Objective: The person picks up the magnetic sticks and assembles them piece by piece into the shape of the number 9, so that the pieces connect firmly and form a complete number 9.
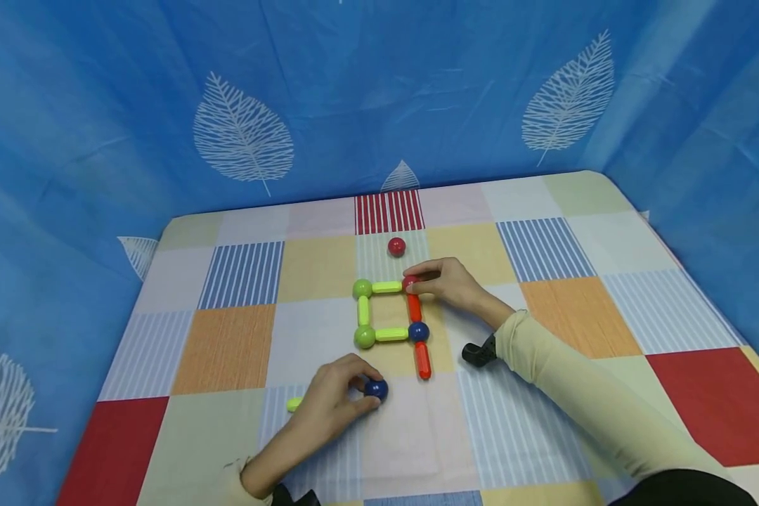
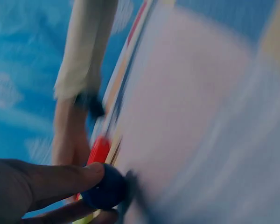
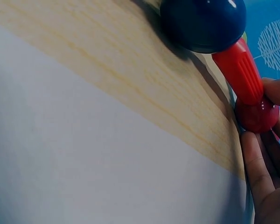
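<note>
On the cloth lies a square of joined rods and balls, with green balls (image 1: 363, 336) at its left corners, a blue ball (image 1: 419, 332) at the near right and a red ball (image 1: 410, 283) at the far right. Yellow-green rods (image 1: 391, 334) form three sides and a red rod (image 1: 414, 308) the right one. Another red rod (image 1: 423, 360) points nearward from the blue corner. My right hand (image 1: 448, 284) pinches the red corner ball between thumb and fingers. Nearer and to the left, my left hand (image 1: 336, 393) holds a separate blue ball (image 1: 376, 389) by its sides.
A loose red ball (image 1: 396, 247) sits beyond the square. One yellow-green rod (image 1: 294, 404) lies partly hidden behind the left hand. The patchwork tablecloth (image 1: 228, 422) covers the table, and a blue leaf-print curtain (image 1: 379, 91) surrounds its back and sides.
</note>
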{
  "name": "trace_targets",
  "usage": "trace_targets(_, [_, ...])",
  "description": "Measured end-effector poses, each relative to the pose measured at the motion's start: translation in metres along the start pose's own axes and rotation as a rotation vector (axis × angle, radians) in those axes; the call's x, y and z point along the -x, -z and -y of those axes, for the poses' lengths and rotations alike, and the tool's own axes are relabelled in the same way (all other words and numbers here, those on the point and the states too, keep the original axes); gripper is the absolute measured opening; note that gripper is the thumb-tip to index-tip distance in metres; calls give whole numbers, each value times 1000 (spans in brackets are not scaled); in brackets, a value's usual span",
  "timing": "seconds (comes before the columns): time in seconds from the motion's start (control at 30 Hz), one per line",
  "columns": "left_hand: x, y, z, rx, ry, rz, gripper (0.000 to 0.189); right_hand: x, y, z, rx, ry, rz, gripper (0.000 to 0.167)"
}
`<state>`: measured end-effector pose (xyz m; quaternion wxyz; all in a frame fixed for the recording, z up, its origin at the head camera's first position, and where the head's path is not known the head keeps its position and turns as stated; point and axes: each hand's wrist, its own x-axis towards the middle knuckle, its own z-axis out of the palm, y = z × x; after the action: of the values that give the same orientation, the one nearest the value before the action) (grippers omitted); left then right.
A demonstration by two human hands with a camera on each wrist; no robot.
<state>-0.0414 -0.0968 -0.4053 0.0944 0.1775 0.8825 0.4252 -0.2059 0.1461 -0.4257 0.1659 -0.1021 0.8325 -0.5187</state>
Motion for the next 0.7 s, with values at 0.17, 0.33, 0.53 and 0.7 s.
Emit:
trace_targets(0.17, [-1, -25, -17, 14, -81, 94, 22, 1, 1, -1, 2, 6, -4, 31])
trace_targets(0.33, [-5, -40, -25, -23, -126, 94, 24, 1, 1, 0, 17, 8, 3, 32])
trace_targets(0.53, [-12, -47, -29, -34, -136, 71, 25, 1, 2, -1, -4, 10, -1, 31])
trace_targets(0.7, [-18, -50, -31, -59, -144, 63, 25, 1, 1, -2, -10, 24, 2, 32])
